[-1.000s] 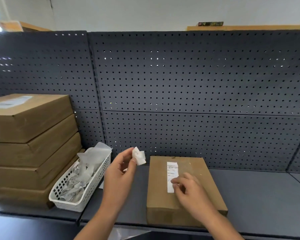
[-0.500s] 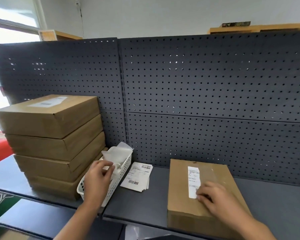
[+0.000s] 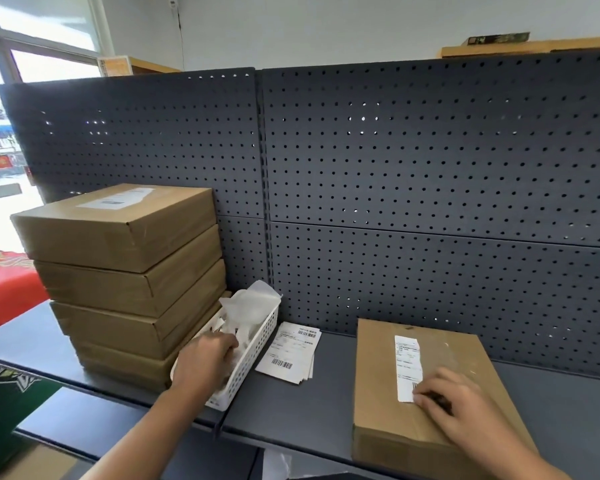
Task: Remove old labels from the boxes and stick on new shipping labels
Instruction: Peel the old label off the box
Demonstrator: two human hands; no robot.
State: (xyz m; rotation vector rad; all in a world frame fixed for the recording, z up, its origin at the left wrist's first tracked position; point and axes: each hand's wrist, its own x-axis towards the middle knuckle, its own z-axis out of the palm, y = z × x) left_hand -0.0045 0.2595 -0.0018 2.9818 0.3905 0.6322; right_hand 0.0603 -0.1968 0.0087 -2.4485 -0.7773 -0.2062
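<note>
A flat brown box [image 3: 378, 386] lies on the dark shelf at the right. A narrow white strip of old label [image 3: 408, 365] runs along its top. My right hand [image 3: 465, 410] rests on that box, with its bent fingertips touching the lower end of the strip. My left hand [image 3: 203, 358] reaches down into the white basket [image 3: 253, 355], its fingertips hidden among the paper scraps [image 3: 246, 310]. A small pile of new shipping labels [image 3: 290, 351] with barcodes lies on the shelf between basket and box.
A stack of several brown boxes [image 3: 118, 271] stands at the left, the top one bearing a label [image 3: 116, 199]. A dark pegboard wall [image 3: 430, 185] closes the back of the shelf [image 3: 291, 410]. A window is at the far left.
My left hand, which held a crumpled white scrap up in the air, has gone down into the basket; the scrap is no longer visible. My view has turned left. The right hand has stayed on the label.
</note>
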